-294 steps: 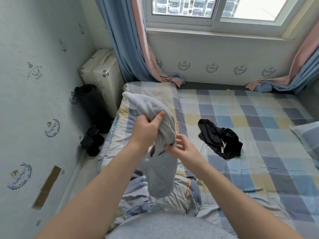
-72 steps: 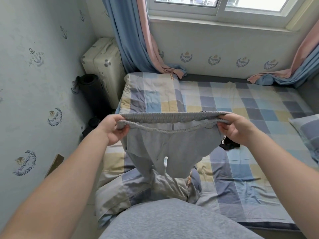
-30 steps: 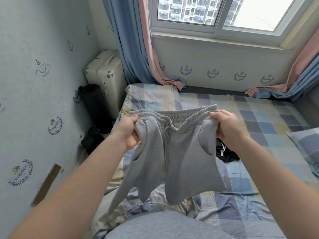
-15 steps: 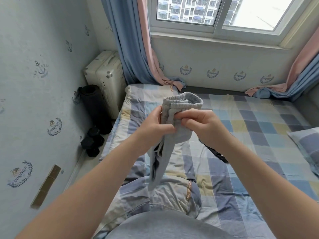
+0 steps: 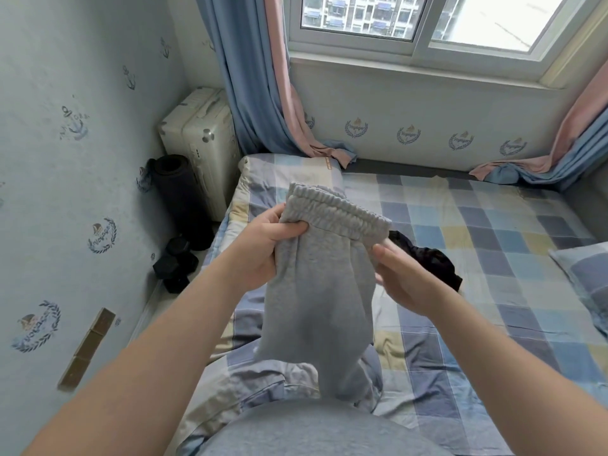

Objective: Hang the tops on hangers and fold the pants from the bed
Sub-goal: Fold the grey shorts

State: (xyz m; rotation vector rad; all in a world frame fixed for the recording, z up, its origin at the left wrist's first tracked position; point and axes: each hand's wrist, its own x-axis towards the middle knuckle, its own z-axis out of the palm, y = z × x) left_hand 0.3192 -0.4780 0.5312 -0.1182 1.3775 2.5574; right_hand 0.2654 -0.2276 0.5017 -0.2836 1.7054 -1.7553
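Observation:
Grey sweatpants [image 5: 320,291] hang folded lengthwise in front of me above the checked bed [image 5: 493,258], waistband up, legs drooping onto a rumpled quilt. My left hand [image 5: 263,248] grips the waistband's left end. My right hand [image 5: 404,281] pinches the right end just under the elastic. A black garment [image 5: 427,261] lies crumpled on the bed behind my right hand, partly hidden by it.
A cream suitcase [image 5: 200,139], a rolled black mat [image 5: 181,195] and black dumbbells [image 5: 177,261] stand in the gap left of the bed. A checked pillow [image 5: 585,278] lies at the right edge. Curtains [image 5: 260,93] drape onto the bed's far corners under the window.
The pants were held spread wide by the waistband, then the two ends were brought together. Now my hands have drawn apart a little, with the halved pants flat between them.

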